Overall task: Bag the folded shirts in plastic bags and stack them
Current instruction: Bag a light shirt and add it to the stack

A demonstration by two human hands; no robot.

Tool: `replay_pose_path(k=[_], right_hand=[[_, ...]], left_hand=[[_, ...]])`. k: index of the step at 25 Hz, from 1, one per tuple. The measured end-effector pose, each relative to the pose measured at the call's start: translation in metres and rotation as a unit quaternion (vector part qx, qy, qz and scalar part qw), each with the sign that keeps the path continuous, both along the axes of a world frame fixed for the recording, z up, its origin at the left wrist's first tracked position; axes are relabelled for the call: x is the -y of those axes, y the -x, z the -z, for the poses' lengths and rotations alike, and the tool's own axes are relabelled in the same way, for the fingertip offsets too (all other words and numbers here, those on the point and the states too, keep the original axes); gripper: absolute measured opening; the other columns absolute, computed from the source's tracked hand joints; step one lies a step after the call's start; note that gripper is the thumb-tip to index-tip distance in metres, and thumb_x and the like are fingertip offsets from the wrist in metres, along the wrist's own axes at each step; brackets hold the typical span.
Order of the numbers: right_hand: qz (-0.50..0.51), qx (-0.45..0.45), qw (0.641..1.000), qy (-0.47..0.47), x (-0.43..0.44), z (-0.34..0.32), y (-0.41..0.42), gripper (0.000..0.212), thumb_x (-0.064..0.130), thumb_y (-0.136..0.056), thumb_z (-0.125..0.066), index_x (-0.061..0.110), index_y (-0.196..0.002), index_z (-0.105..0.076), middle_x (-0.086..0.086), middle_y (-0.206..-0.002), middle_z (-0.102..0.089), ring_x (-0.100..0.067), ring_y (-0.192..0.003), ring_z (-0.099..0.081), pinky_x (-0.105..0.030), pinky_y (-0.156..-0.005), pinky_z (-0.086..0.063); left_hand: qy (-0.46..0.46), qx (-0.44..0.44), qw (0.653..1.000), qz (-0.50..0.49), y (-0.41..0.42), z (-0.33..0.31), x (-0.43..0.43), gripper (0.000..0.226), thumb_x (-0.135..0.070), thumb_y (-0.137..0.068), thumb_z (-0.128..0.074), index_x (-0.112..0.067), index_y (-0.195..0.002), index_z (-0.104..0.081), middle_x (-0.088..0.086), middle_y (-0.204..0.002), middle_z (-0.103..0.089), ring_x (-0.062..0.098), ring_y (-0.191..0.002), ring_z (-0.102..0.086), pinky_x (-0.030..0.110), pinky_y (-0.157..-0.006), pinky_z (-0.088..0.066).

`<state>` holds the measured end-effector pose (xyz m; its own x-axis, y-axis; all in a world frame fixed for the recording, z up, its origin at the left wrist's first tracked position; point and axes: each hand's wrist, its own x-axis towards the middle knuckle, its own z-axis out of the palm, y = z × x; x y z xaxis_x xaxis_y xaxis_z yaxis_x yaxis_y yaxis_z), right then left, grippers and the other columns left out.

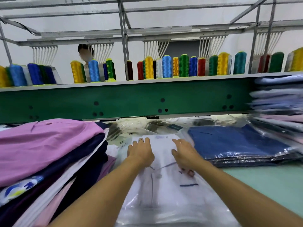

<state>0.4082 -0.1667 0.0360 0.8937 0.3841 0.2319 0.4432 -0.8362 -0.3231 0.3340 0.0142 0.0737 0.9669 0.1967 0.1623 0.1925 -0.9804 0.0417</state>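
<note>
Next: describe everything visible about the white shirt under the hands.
The white shirt lies folded flat, collar at the far end, with thin blue collar piping and a short blue bar on the chest. It looks like light cloth; a clear plastic bag covers its near part. The left hand and right hand rest on its collar end. Unbagged shirts lie left of it, bagged blue shirts right.

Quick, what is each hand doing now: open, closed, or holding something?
Left hand: open, fingers flat on the white shirt.
Right hand: open, resting on the same shirt.
</note>
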Motion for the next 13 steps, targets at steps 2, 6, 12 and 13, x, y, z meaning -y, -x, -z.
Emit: replay_pose_path(k=[2, 6, 12, 13], right_hand=[[0.01, -0.012, 0.999, 0.033, -0.027, 0.006, -0.02, 0.062, 0.046, -0.103, -0.033, 0.029, -0.16, -0.016, -0.009, -0.167, -0.014, -0.033, -0.153, -0.012, -0.052, -0.122, -0.016], [0.016, -0.025, 0.997, 0.07, -0.061, 0.013, -0.056, 0.062, 0.057, -0.102, -0.023, 0.04, -0.16, -0.008, -0.007, -0.17, 0.0, -0.039, -0.154, 0.004, -0.053, -0.123, 0.004], [0.027, -0.065, 0.992, 0.107, -0.055, 0.027, -0.087, 0.084, 0.082, -0.088, -0.018, 0.041, -0.16, -0.002, -0.007, -0.169, 0.006, -0.035, -0.155, 0.009, -0.048, -0.125, 0.002], [0.033, -0.072, 0.991, 0.109, -0.051, 0.027, -0.089, 0.088, 0.084, -0.087, -0.017, 0.039, -0.161, -0.003, -0.007, -0.169, 0.007, -0.034, -0.155, 0.008, -0.047, -0.125, 0.0]], left_hand=[[0.023, 0.017, 1.0, -0.005, -0.029, 0.009, 0.001, 0.05, -0.025, -0.096, -0.041, -0.018, -0.146, -0.033, 0.006, -0.154, -0.034, 0.031, -0.14, -0.031, 0.048, -0.114, -0.027], [0.045, 0.011, 0.999, 0.011, -0.069, 0.029, -0.005, 0.057, -0.035, -0.103, -0.031, -0.027, -0.157, -0.016, -0.002, -0.166, -0.012, 0.028, -0.153, -0.006, 0.057, -0.121, 0.0], [0.086, -0.031, 0.995, -0.046, -0.086, 0.06, -0.024, 0.063, -0.062, -0.097, -0.014, -0.041, -0.157, -0.012, -0.012, -0.167, -0.004, 0.035, -0.153, 0.003, 0.071, -0.113, 0.007], [0.085, -0.032, 0.994, -0.054, -0.085, 0.059, -0.026, 0.067, -0.067, -0.095, -0.014, -0.041, -0.157, -0.011, -0.012, -0.167, -0.003, 0.037, -0.152, 0.004, 0.07, -0.113, 0.006]])
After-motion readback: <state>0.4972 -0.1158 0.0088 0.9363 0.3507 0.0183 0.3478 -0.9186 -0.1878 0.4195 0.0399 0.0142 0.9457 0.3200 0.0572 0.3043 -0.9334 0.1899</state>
